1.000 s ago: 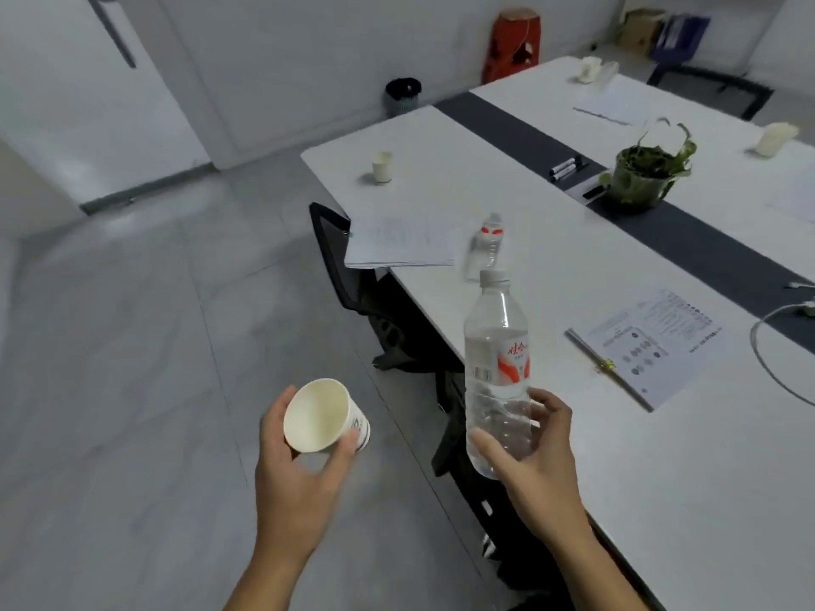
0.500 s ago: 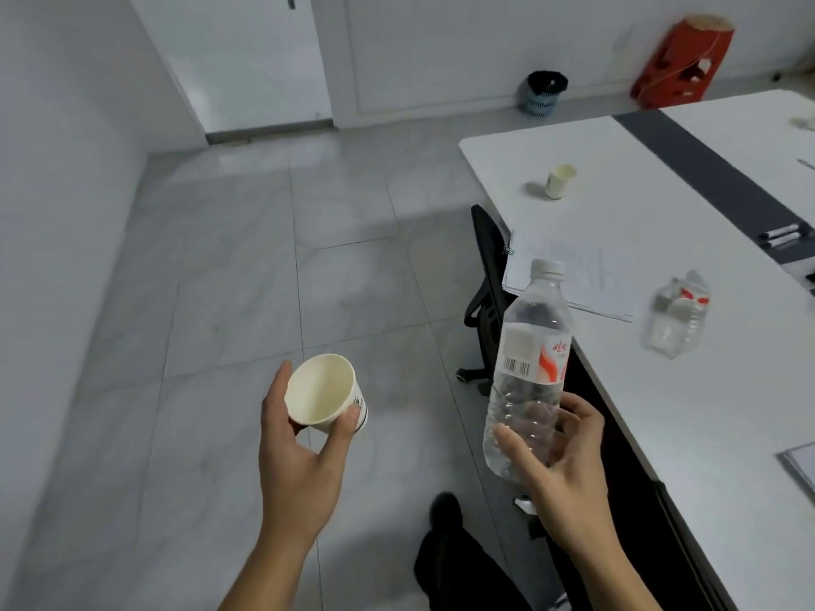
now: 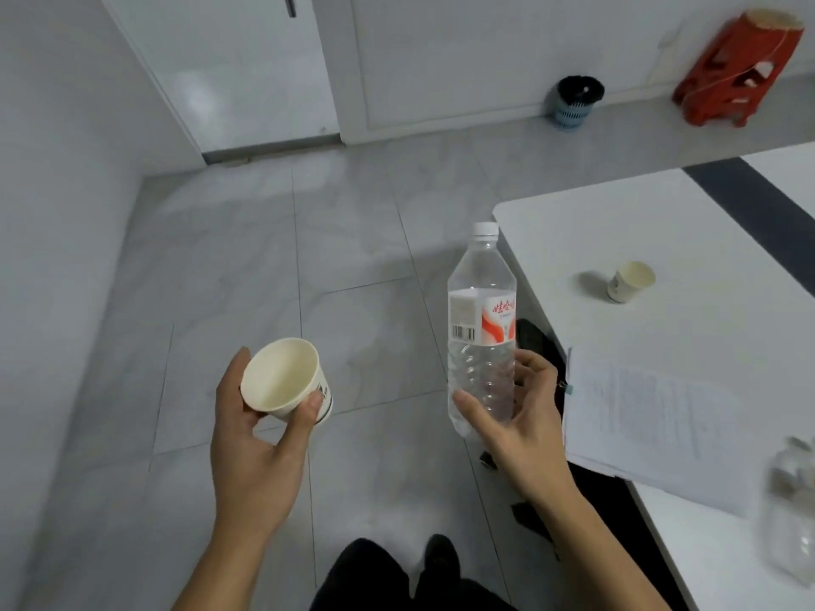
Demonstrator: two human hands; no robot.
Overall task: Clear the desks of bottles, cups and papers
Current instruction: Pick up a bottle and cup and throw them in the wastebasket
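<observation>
My left hand (image 3: 256, 438) grips an empty cream paper cup (image 3: 284, 379), tilted with its mouth toward me, over the floor. My right hand (image 3: 516, 425) holds a clear plastic water bottle (image 3: 481, 319) upright by its lower half; it has a white cap and a red-and-white label. On the white desk (image 3: 688, 328) to the right stand another paper cup (image 3: 628, 282), a clipped stack of papers (image 3: 652, 429) over the desk's edge, and a blurred plastic bottle (image 3: 794, 513) at the frame's right edge.
A black-lined waste bin (image 3: 575, 101) stands by the far wall, with a red plastic stool (image 3: 745, 68) to its right. A black chair (image 3: 540, 346) sits tucked at the desk's edge. Grey tiled floor spreads ahead toward a white door (image 3: 238, 68).
The view has swung left, away from the desk and toward the floor, door and bin. Both hands keep the same hold on the cup and the bottle.
</observation>
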